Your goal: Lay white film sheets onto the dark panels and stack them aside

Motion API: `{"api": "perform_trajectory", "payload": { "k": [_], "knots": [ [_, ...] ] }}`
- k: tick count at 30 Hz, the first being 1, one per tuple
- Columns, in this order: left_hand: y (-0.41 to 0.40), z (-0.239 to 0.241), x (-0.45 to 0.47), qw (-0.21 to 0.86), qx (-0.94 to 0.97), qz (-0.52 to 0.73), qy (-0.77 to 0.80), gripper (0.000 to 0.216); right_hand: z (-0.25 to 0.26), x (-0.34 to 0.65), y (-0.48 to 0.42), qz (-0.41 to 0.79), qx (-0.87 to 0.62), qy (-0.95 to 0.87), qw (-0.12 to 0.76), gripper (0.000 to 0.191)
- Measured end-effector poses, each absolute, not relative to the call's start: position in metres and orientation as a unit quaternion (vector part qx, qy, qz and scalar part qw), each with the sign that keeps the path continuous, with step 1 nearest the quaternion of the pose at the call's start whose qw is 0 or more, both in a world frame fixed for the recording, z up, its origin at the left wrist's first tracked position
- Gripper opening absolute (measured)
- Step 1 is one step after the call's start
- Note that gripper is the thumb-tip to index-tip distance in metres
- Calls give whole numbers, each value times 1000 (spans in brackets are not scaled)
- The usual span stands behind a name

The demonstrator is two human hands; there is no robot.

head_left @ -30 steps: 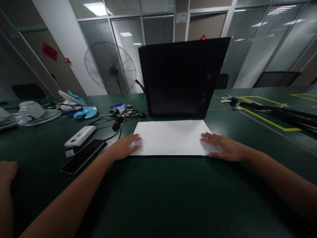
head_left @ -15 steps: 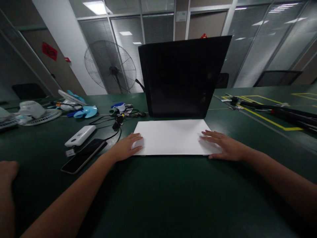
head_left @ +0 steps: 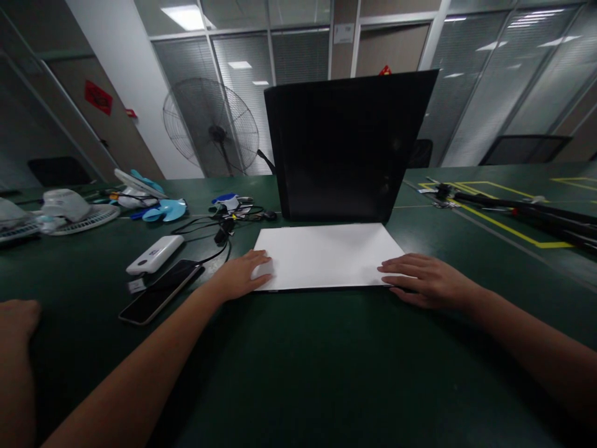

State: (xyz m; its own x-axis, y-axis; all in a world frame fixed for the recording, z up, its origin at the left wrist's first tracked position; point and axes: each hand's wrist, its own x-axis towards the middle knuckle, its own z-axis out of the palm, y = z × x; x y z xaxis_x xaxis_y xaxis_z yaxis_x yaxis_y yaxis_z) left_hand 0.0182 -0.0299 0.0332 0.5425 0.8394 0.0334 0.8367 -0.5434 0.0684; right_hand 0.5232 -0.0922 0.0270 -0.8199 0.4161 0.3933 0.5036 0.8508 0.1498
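A white rectangular panel (head_left: 324, 256) lies flat on the green table, its long side towards me. Right behind it a large black panel (head_left: 347, 146) stands upright, leaning slightly back. My left hand (head_left: 240, 275) rests at the white panel's left edge, thumb and fingers apart, fingertips on the white surface. At the near right corner, my right hand (head_left: 424, 280) lies with its fingers stretched out over the edge. Neither hand is wrapped round anything. Whether the two panels are joined I cannot tell.
Left of my forearm lie a phone (head_left: 161, 291) and a white power bank (head_left: 155, 255), with black cables (head_left: 224, 233) behind. Fan parts (head_left: 69, 211) sit farther left. Another person's hand (head_left: 18, 317) is at the left edge. Black poles (head_left: 527, 208) lie at right.
My right hand has slid slightly nearer to me along the panel's right edge, its fingers now closer together. The left hand stays at the left edge.
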Motion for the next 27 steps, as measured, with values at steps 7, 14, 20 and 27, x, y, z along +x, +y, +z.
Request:
{"api": "perform_trajectory", "payload": {
  "k": [7,14,20,27],
  "knots": [
    [-33,40,18,-19,884,10,468,66,25,524,-95,-185,-183,-952,162,37],
    [-53,66,36,-148,913,38,377,52,35,521,-96,-295,-118,-930,186,31],
    [-68,64,60,-226,924,55,304,49,50,524,-101,-346,-133,-906,204,34],
    [-60,44,59,-349,883,189,249,23,44,525,-95,-331,-189,-894,236,47]
  ]
}}
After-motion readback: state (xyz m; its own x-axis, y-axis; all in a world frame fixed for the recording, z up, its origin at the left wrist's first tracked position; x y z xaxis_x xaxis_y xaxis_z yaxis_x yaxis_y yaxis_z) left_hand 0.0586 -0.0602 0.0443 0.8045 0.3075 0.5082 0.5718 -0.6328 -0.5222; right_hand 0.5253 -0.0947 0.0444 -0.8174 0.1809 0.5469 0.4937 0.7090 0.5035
